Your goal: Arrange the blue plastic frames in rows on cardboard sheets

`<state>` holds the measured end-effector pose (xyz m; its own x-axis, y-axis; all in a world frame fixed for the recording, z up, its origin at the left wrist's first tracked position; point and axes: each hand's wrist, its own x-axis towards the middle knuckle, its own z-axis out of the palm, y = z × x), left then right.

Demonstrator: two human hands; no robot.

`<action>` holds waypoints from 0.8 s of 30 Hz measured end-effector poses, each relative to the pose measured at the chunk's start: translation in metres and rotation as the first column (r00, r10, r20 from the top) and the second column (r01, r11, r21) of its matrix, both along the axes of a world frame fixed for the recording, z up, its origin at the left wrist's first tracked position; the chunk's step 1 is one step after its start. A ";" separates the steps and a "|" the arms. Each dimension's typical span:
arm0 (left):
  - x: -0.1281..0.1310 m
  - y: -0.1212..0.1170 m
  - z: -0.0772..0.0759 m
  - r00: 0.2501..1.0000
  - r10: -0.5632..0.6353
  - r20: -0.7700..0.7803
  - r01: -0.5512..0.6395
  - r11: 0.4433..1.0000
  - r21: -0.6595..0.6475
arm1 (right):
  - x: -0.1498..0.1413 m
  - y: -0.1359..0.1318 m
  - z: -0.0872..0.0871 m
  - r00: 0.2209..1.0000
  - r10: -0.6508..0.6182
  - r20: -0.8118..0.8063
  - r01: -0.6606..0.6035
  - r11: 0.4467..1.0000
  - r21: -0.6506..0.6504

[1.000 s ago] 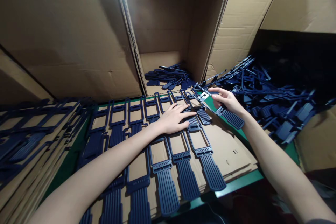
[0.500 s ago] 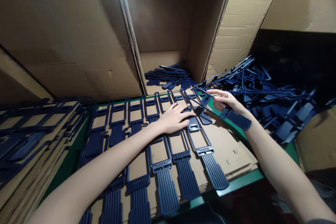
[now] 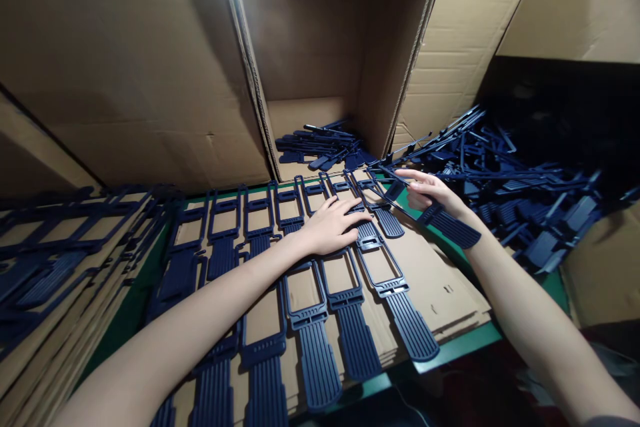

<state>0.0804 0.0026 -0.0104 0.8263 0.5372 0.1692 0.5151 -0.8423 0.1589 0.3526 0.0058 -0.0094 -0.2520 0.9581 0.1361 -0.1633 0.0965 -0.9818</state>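
My left hand lies with fingers spread over the dark blue plastic frames laid out in rows on a cardboard sheet. One such frame, with a ribbed paddle-shaped end, points toward me at the right end of the near row. My right hand is closed on another dark blue plastic frame. Its ribbed end rests along my wrist, while its open end reaches left over the back right corner of the layout. Fingers partly hide where it is gripped.
A heap of loose frames lies to the right. More sit inside an open cardboard box at the back. On the left stands a stack of cardboard sheets with frames between them. The green table edge shows at front right.
The frame in my right hand has tilted very slightly, its ribbed end shifting a little right. The rightmost near-row frame has shifted slightly right. My left hand has barely moved.
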 end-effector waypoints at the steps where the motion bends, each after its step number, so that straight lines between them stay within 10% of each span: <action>1: 0.000 0.000 0.000 1.000 -0.001 0.001 0.001 1.000 0.000 | 0.000 0.000 0.000 1.000 0.001 -0.001 -0.001 1.000 0.000; 24: 0.000 -0.001 0.000 1.000 0.006 -0.001 -0.006 1.000 0.000 | 0.003 -0.007 0.001 0.970 0.240 0.032 -0.238 0.970 -0.042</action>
<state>0.0803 0.0019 -0.0103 0.8234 0.5421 0.1679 0.5202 -0.8392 0.1583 0.3556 -0.0010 -0.0086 -0.4786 0.8737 0.0872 -0.1408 0.0216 -0.9898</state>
